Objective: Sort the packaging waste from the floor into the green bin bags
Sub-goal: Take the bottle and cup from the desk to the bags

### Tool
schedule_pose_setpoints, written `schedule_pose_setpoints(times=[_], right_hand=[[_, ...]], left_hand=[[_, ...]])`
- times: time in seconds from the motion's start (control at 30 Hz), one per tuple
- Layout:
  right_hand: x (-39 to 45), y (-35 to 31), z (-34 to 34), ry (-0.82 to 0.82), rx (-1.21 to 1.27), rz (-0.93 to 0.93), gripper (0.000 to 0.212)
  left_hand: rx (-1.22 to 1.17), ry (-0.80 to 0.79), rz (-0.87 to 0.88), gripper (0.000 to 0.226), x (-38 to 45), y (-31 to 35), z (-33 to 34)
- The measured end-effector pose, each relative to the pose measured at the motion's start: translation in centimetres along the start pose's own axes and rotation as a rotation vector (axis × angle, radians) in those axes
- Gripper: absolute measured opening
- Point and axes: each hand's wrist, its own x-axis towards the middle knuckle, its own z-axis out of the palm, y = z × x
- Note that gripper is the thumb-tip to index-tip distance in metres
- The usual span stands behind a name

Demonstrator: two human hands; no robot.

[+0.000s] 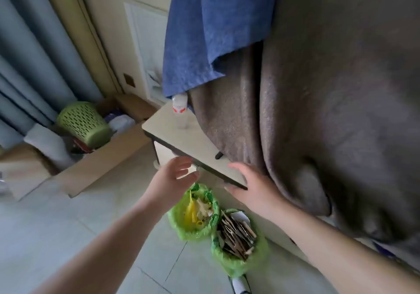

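Note:
Two green bin bags stand open on the tiled floor below my hands. The left bag [181, 227] holds yellow plastic and crumpled wrappers. Brown cardboard scraps and some white paper fill the right bag [236, 264]. My left hand [175, 175] hovers above the left bag with its fingers loosely spread and nothing in it. My right hand [252, 187] is open at the near corner of a small beige table [163, 123], fingers at its dark edge. A clear plastic bottle [180, 112] with a red and white label stands on that table.
A grey blanket [329, 112] and a blue cloth [211, 32] hang over furniture on the right. At the left, a cardboard box [100, 168] holds a green perforated basket [81, 123] and other clutter. Blue curtains [27, 55] hang behind it. Pale floor tiles lie beneath my arms.

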Motion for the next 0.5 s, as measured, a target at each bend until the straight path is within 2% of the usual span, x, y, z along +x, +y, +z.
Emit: schedule_pose_setpoints(times=[0.13, 0.27, 0.5], right_hand=[[-7.7, -5.5, -8.9, 0.191, 0.111, 0.038, 0.049], [-13.3, -7.9, -17.2, 0.346, 0.113, 0.031, 0.049], [-23.1, -7.0, -28.8, 0.616, 0.105, 0.08, 0.049]], left_hand=[[0.054, -0.09, 0.132, 0.041, -6.1, 9.9, -2.4], [0.099, -0.143, 0.3, 0.039, -9.0, 19.6, -2.7], [0.051, -0.276, 0.52, 0.04, -14.2, 31.8, 4.8]])
